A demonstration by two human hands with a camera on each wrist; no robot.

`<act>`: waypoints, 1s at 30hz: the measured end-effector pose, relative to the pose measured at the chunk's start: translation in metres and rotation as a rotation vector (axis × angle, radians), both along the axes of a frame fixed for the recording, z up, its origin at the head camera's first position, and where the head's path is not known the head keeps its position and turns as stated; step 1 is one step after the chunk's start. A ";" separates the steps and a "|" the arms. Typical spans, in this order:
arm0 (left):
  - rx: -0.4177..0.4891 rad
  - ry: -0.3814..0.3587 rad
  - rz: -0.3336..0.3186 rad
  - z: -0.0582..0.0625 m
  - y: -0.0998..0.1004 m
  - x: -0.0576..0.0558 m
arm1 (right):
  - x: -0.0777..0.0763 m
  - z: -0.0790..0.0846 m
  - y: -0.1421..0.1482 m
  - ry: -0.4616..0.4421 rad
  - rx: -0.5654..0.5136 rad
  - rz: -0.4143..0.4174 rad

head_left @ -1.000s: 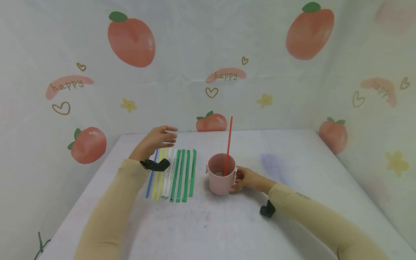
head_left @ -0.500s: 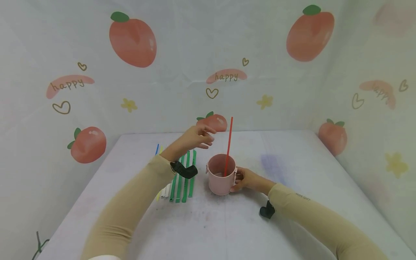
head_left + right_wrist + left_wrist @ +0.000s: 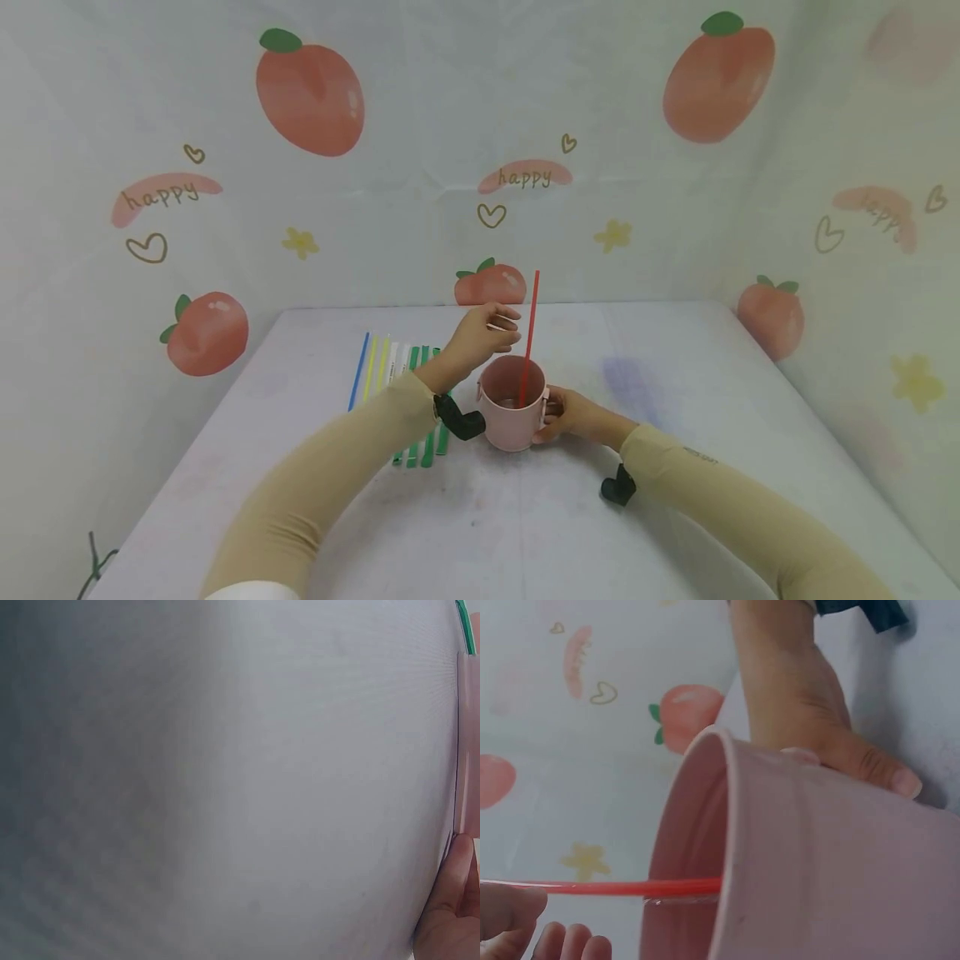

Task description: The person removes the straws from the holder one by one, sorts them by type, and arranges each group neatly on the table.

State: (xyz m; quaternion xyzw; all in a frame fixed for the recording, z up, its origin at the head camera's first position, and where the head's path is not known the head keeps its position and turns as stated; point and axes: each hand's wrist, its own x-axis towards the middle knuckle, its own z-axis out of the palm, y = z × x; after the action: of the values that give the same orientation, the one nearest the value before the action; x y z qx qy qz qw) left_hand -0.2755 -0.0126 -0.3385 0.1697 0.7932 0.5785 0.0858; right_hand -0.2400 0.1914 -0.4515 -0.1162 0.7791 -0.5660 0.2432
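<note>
A pink bucket (image 3: 512, 429) stands upright on the table, with a red straw (image 3: 531, 317) leaning in it and rising well above the rim. My right hand (image 3: 576, 414) grips the bucket's right side by its handle lug; the left wrist view shows that thumb (image 3: 885, 774) along the wall. Above the bucket's rim hovers my left hand (image 3: 480, 335), fingers loosely bent, just left of the straw. In the left wrist view its thumb (image 3: 521, 904) comes close to the straw's upper part; in the head view a small gap shows between them.
Left of the bucket lies a row of straws, partly hidden by the left forearm: a blue straw (image 3: 360, 367), yellow straws (image 3: 371, 367), white-wrapped straws (image 3: 393, 362) and several green-wrapped straws (image 3: 414, 358). A printed cloth (image 3: 420, 125) hangs behind the table (image 3: 675, 367).
My left hand has moved right from over the row of straws to beside the red straw above the bucket. The right hand and bucket have stayed in place.
</note>
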 end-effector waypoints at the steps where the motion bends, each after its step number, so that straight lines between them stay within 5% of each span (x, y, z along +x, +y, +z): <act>1: 0.004 -0.006 0.011 -0.001 0.002 0.001 | 0.000 0.000 0.000 0.001 -0.004 0.003; 8: -0.013 -0.029 0.059 -0.010 0.012 0.001 | 0.000 -0.001 0.000 0.006 -0.014 0.022; 30: -0.098 -0.058 0.007 -0.013 0.015 -0.005 | 0.001 0.000 -0.001 0.003 -0.004 0.005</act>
State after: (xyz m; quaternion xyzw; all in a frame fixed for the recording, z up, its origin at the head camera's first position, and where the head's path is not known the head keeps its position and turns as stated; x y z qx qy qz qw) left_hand -0.2803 0.0020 -0.3514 0.1458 0.8183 0.5440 0.1151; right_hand -0.2391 0.1903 -0.4513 -0.1194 0.7781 -0.5666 0.2434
